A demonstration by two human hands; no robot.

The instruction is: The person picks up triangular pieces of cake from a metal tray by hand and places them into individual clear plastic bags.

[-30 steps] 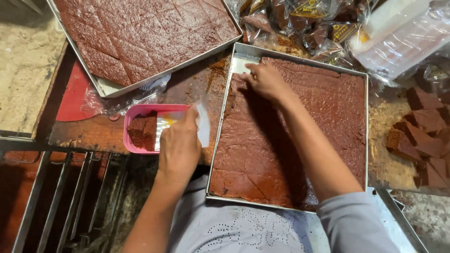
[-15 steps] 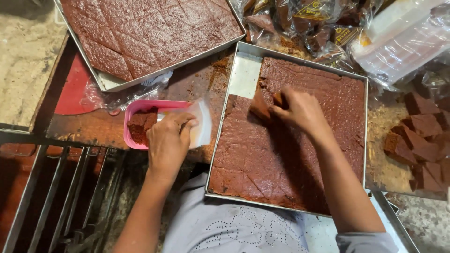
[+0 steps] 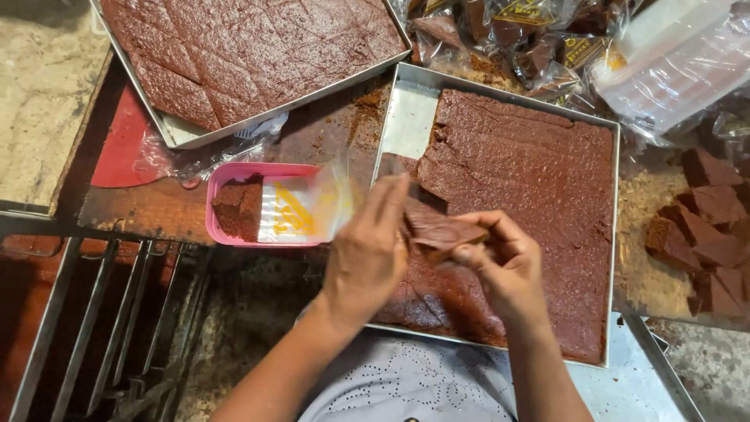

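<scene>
Right hand [image 3: 504,270] w/ its grip pinching a brown cut piece [image 3: 437,232] over the steel tray [image 3: 408,125], left hand [image 3: 367,250] flat-fingered touching it, pink tub [image 3: 234,176] & clear wrapper [image 3: 308,207] just left, loose chunks [image 3: 703,219] far right on tabletop.

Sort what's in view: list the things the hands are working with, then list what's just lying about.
In use:
left hand
right hand
brown slab piece held between them
near metal tray of cut brown slab
clear bags in the pink tub

Lying about:
far tray
wrapped pieces
loose chunks
</scene>
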